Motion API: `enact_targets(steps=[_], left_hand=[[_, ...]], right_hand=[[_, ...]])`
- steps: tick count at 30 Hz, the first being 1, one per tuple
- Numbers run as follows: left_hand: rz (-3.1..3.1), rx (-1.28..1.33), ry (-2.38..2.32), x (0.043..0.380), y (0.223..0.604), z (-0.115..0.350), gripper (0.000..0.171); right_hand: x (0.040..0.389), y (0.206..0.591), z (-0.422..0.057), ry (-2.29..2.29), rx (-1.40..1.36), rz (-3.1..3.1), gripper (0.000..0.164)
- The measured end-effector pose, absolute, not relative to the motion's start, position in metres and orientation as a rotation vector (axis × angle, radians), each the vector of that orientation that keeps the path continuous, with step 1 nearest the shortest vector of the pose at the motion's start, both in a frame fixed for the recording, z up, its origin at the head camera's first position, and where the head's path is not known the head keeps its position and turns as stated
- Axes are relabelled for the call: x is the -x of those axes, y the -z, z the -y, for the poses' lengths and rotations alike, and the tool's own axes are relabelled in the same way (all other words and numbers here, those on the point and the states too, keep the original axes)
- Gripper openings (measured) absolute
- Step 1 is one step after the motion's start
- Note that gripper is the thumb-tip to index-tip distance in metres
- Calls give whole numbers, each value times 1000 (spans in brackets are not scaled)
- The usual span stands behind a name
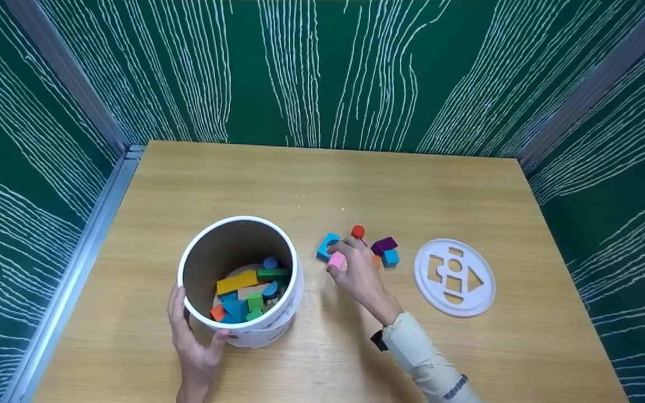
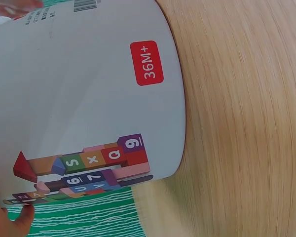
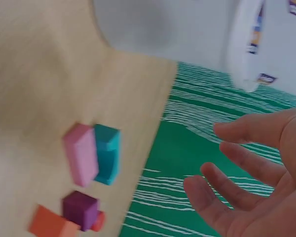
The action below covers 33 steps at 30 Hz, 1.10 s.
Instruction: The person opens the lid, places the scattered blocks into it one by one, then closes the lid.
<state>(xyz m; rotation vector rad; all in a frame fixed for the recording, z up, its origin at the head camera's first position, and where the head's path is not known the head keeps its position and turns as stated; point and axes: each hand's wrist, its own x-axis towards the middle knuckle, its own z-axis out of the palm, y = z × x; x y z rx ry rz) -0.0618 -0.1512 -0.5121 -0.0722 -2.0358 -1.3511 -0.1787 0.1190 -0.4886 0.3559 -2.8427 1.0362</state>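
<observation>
A white round bucket (image 1: 242, 336) full of coloured blocks stands on the table, and its printed wall (image 2: 89, 94) fills much of the left wrist view. My left hand (image 1: 196, 350) rests against its outside near the rim, fingers along the left side and thumb at the front. To the right of the bucket, my right hand (image 1: 359, 274) reaches over a small group of blocks, around a pink block (image 1: 337, 261). In the right wrist view its fingers (image 3: 202, 190) are spread and hold nothing, while the pink block (image 3: 81, 155) stands beside a blue block (image 3: 107, 153).
A red block (image 1: 358, 231), a purple block (image 1: 384, 245) and a smaller blue block (image 1: 391, 258) lie by the right hand. Farther right is a white lid (image 1: 487, 280) with shaped cutouts. Green walls with white lines (image 1: 378, 73) surround the wooden table (image 1: 233, 173).
</observation>
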Motion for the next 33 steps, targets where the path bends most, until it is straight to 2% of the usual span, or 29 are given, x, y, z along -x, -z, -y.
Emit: enact_targets(steps=[10,23,33], left_hand=[[2064,42,1311,61,516,151,85],[2047,64,1333,63,516,153,83],[2064,45,1328,63,517,153,84]], right_hand=[[190,521,-122,-1066,-209,2955,27],[197,549,-115,-1000,-168,3092,34],[201,563,-114,-814,-249,3175,21]])
